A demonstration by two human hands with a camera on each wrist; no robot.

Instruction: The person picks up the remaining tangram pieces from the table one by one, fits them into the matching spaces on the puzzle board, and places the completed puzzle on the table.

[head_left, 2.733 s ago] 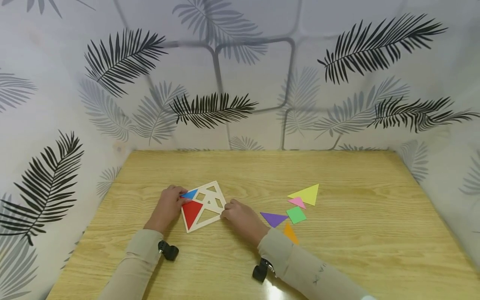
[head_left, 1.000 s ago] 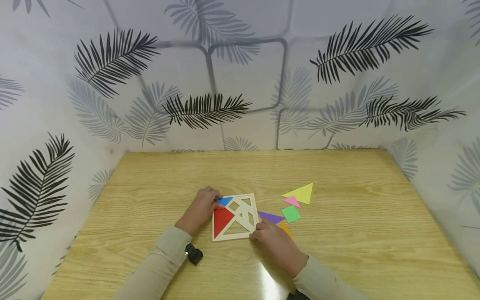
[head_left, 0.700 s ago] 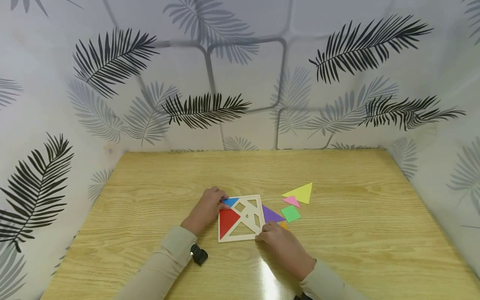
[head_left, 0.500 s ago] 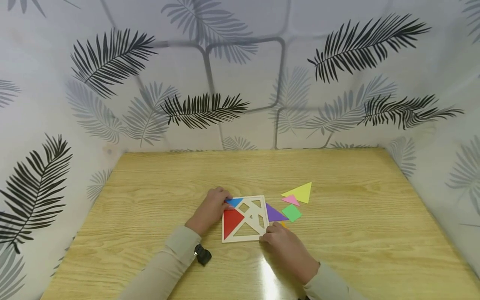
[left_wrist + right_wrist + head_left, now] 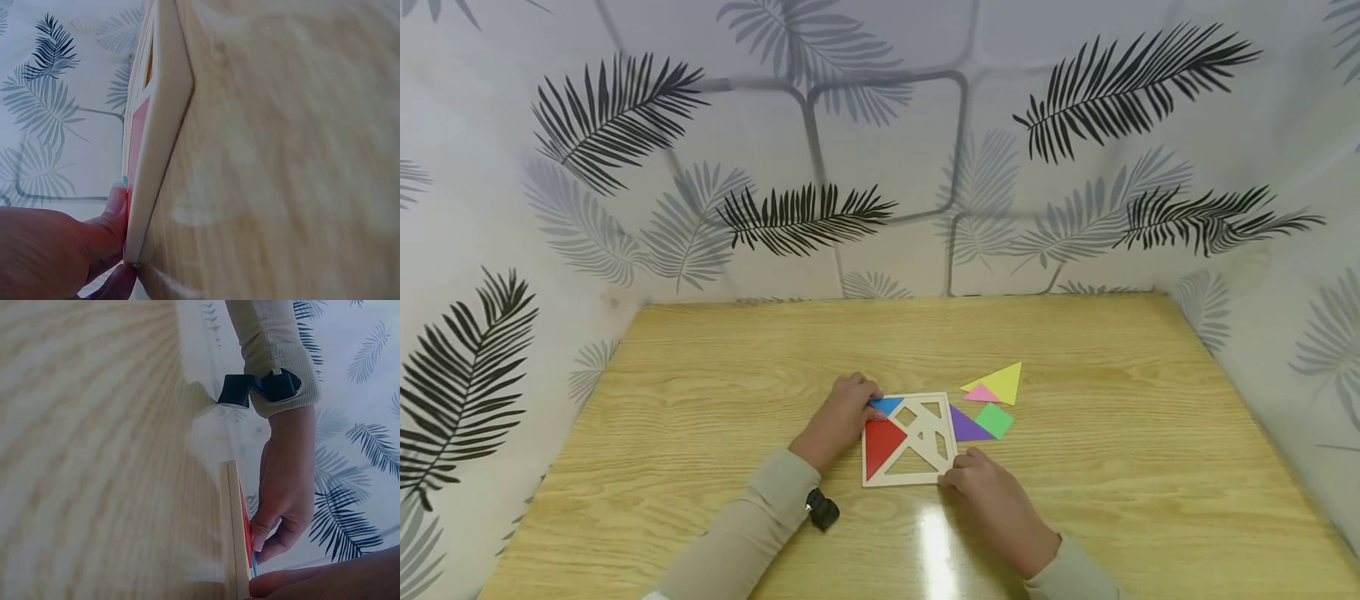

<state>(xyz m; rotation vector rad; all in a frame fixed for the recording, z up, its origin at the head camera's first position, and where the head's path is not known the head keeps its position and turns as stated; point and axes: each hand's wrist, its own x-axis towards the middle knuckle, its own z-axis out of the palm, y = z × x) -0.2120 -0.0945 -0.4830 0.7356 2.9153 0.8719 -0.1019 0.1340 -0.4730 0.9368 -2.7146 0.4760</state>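
Observation:
A square wooden tangram board (image 5: 910, 480) lies on the table between my hands. A red triangle (image 5: 882, 446) and a blue triangle (image 5: 887, 405) sit in its slots on the left; the other cut-outs show bare. My left hand (image 5: 838, 419) grips the far left corner, its thumb on top in the left wrist view beside the board (image 5: 164, 125). With curled fingers, my right hand (image 5: 1000, 510) holds the near right corner. In the right wrist view, part of my right hand (image 5: 331, 580) touches the board (image 5: 232, 525), and the left hand (image 5: 287, 494) is beyond.
Right of the board lie a purple triangle (image 5: 968, 427) touching its edge, a green square (image 5: 996, 421), a pink triangle (image 5: 981, 395) and a yellow triangle (image 5: 1006, 385). The wooden table (image 5: 1150, 467) meets a leaf-patterned backdrop (image 5: 895, 250) at the back.
Both hands have slid the board to the right and turned it squarer. It now meets the purple triangle, which has shifted right against the green square. The orange piece is out of sight.

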